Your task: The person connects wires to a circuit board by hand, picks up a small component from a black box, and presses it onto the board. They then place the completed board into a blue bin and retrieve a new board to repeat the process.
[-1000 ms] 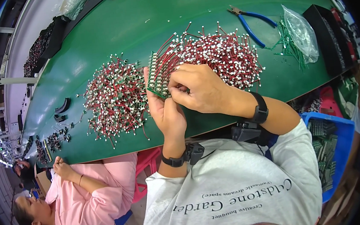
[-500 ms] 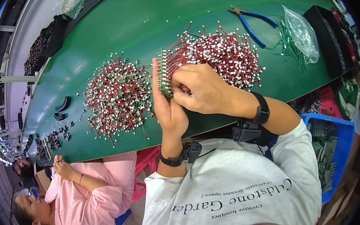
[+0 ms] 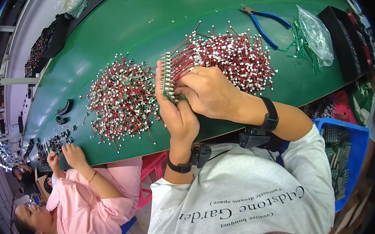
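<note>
My left hand [image 3: 177, 118] holds a narrow green circuit board strip [image 3: 166, 76] upright along its fingers, with pins sticking out on its left side. Red wires with white connectors run from the strip's right side toward the pile of wired connectors [image 3: 236, 57]. My right hand [image 3: 209, 90] is closed at the lower end of the strip, thumb and fingers pinched together. Whatever its fingertips grip is hidden behind them. Left of the strip lies another heap of red-wired pieces [image 3: 121, 100], with bits of green board among the white connectors.
Blue-handled cutters [image 3: 262, 23] lie at the far right, beside green strips [image 3: 304, 46] and a clear plastic bag [image 3: 316, 34]. A black box [image 3: 343, 41] stands at the right edge. A blue bin [image 3: 355, 147] holds green boards. A co-worker in pink [image 3: 92, 201] sits to the left.
Both my hands shift slightly, and the board strip tilts a little and moves left. My right fingers move up along the strip's base. The co-worker's hands have separated and reached toward the small black parts.
</note>
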Motion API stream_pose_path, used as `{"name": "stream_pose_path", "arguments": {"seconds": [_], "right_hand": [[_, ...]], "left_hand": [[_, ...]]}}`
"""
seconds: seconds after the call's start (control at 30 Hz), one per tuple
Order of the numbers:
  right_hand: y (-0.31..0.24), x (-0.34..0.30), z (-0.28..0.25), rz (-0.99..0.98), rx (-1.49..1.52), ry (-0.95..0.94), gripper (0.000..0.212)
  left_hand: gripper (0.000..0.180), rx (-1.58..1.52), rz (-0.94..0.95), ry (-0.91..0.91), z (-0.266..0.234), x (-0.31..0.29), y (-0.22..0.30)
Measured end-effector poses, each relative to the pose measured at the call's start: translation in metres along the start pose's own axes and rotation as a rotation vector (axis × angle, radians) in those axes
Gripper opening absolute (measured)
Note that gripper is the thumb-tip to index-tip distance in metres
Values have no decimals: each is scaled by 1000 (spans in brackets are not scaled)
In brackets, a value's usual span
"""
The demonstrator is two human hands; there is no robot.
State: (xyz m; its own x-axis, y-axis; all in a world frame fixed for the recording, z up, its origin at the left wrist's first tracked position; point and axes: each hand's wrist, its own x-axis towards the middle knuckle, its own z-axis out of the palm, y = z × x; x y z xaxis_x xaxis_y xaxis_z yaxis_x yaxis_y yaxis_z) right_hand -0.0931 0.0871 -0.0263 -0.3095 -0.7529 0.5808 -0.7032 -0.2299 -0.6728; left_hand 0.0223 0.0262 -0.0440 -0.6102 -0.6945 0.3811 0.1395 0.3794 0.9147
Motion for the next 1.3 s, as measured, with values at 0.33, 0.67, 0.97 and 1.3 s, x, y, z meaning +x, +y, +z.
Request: {"name": "stream_pose_path", "arguments": {"seconds": [0.33, 0.67, 0.97, 1.3], "right_hand": [[12, 13, -41, 58, -447, -193, 11], [18, 0, -21, -119, -639, -538, 25], [39, 7, -23, -109, -439, -457, 12], [41, 30, -58, 199, 182, -239, 20]], "left_hand": [[81, -462, -104, 189, -35, 15, 4], [77, -1002, -148, 240, -81, 7, 17], [81, -1165, -271, 102, -64, 9, 11], [74, -855, -235, 287, -63, 10, 2]]}}
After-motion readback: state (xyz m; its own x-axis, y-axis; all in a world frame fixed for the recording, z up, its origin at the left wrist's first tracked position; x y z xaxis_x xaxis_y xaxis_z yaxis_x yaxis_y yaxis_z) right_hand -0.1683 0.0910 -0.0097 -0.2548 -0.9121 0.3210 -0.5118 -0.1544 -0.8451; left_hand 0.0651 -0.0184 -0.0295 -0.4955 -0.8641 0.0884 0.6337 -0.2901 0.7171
